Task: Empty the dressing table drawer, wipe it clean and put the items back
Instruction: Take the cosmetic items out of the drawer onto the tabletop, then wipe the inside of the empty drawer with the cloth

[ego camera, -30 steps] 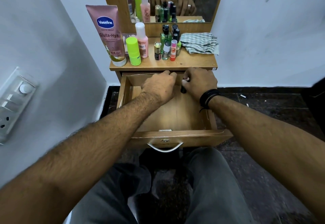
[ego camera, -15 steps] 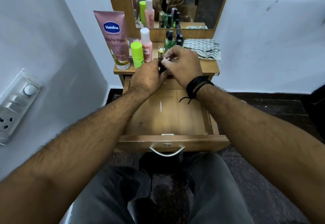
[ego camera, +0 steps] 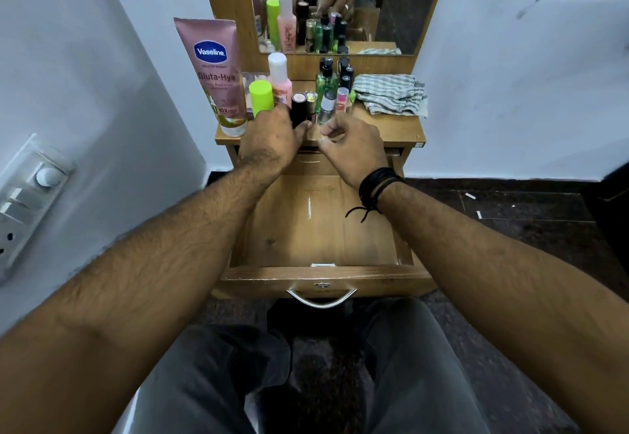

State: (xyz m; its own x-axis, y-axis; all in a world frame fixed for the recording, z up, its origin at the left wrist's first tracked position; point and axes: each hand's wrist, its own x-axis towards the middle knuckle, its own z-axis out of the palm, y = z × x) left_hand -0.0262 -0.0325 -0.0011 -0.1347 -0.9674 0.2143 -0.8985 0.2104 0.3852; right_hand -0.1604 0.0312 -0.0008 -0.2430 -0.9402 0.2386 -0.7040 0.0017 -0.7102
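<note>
The wooden drawer (ego camera: 320, 239) is pulled out and its bottom is bare. On the dressing table top (ego camera: 391, 130) stand a pink Vaseline tube (ego camera: 212, 69), a pink bottle (ego camera: 279, 79), a lime-capped bottle (ego camera: 261, 96), green bottles (ego camera: 326, 83) and several small vials. My left hand (ego camera: 269, 141) grips a small black tube (ego camera: 299, 110) standing upright at the table's front edge. My right hand (ego camera: 354, 147) hovers just right of it, fingers loosely curled, holding nothing. A striped cloth (ego camera: 389, 93) lies crumpled at the table's right end.
A mirror (ego camera: 340, 4) rises behind the table and reflects the bottles and hands. White walls close in on both sides, with a switch panel (ego camera: 27, 195) on the left wall. My knees sit under the drawer front and its metal handle (ego camera: 321, 297). Dark tiled floor lies to the right.
Both hands rose out of the drawer's back with the black tube and brought it to the table top. My right hand has come off it and drawn slightly right.
</note>
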